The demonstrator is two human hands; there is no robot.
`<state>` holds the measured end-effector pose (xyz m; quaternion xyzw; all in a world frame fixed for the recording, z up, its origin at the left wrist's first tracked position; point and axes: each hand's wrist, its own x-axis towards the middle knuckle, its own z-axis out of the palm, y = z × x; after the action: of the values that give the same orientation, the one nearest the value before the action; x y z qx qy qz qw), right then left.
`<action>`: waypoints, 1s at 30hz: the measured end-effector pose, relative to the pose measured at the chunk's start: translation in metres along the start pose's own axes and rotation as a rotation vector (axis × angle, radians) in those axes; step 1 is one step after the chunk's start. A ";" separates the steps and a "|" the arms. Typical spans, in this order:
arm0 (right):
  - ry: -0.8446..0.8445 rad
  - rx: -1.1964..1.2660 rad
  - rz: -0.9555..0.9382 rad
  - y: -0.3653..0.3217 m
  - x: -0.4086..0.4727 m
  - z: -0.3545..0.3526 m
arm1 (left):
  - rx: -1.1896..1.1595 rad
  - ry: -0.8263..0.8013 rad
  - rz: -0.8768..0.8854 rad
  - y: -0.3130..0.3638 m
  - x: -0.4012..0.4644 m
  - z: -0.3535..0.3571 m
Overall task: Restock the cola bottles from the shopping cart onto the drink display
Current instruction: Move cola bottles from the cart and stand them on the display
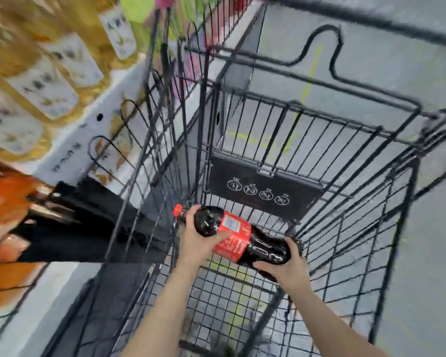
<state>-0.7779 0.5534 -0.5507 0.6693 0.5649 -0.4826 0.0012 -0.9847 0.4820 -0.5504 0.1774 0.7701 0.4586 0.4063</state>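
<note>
both hands grip cola bottle [238, 235] inside wire cart [345, 202].

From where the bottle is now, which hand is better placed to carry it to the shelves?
Probably the left hand. It grips the cola bottle near the neck, on the side nearest the shelves. The right hand only holds the base.

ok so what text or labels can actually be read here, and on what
"NO", above each of four crossed-out circle icons, seen upside down: black plastic panel on the black wire shopping cart.
Red label of the dark cola bottle, gripped by the left hand and right hand: print too blurred to read.
White tags on the gold packs at left: blurred, unreadable.
White shelf edge: characters unreadable.
</note>
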 end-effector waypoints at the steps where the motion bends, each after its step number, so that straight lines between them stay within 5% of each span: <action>1: 0.013 0.009 -0.018 -0.005 -0.014 -0.006 | 0.002 -0.006 0.023 0.014 -0.012 -0.007; 14: 0.202 0.143 -0.328 -0.043 -0.211 -0.073 | 0.093 0.105 0.424 0.139 -0.190 -0.088; 30: 0.082 0.264 -0.583 0.048 -0.387 -0.080 | -0.126 0.578 0.688 0.130 -0.437 -0.129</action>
<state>-0.6494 0.2873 -0.2834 0.4926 0.6648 -0.5044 -0.2469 -0.8335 0.1943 -0.2054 0.2625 0.7188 0.6437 0.0086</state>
